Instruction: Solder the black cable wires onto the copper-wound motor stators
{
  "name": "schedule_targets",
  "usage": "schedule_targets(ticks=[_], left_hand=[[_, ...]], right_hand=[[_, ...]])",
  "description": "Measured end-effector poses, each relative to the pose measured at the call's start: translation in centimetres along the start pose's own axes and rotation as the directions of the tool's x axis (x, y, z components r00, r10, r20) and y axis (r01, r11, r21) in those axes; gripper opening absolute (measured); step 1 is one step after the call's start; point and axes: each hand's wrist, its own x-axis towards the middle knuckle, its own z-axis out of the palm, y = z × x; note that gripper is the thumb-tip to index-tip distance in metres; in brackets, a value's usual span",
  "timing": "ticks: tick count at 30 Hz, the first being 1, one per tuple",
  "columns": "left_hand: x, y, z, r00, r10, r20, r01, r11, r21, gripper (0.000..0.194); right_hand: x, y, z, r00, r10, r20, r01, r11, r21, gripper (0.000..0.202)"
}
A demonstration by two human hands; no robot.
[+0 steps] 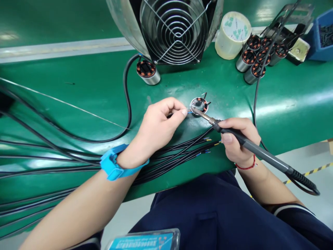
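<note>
the right hand [240, 140] grips an iron [267, 156], its tip at the stator [204, 102] on the worktop [299, 104], just off the fingertips of the left hand [163, 121], which pinches a blue wire [189, 112], cables [179, 158] lying on its near side.

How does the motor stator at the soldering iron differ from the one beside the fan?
The worked stator has the soldering iron at its rim; the other stator has no tool there. A blue wire runs from the left hand to the worked stator; a black cable runs to the other stator. The worked stator shows mainly its top, the other stator its silver wall too. Both have orange windings.
</note>
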Motion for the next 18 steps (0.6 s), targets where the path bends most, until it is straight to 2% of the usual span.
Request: schedule_targets(ticks=[13, 18], left_hand=[[0.0, 0.1, 0.0, 1.0, -0.015, -0.016, 0.015, 1.0, -0.01, 0.012], [-0.02, 0.17, -0.01, 0.999, -0.028, -0.015, 0.028, 1.0, -0.007, 0.01]], right_hand=[[0.13, 0.08, 0.0, 1.0, -0.017, 0.008, 0.018, 0.999, -0.046, 0.015], [-0.28, 0.3, 0.07, 0.999, 0.021, -0.05, -0.022, 0.999, -0.029, 0.018]])
